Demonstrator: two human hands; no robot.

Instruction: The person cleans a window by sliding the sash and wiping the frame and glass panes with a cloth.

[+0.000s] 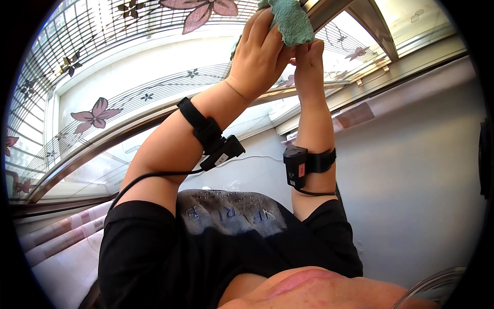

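Observation:
My left hand (260, 54) is raised at the top of the view, gripping a green terry cloth (293, 23). The cloth's folds hang over its fingertips, and another edge shows on the far side of that hand. Just right of it, my right hand (310, 58) is up against the cloth's lower corner. Its fingers are bent and partly hidden, so I cannot tell whether it holds the cloth or the frame. Both hands are at a metal window frame (328, 13), beside window glass (131, 73) with pink flower decorations.
A lower metal frame rail (115, 135) curves across the left. On the right, a window track (409, 58) runs above a pale wall (409, 174). A pink-and-white curtain (69, 231) hangs at lower left. Black strapped devices (220, 148) with cables sit on both forearms.

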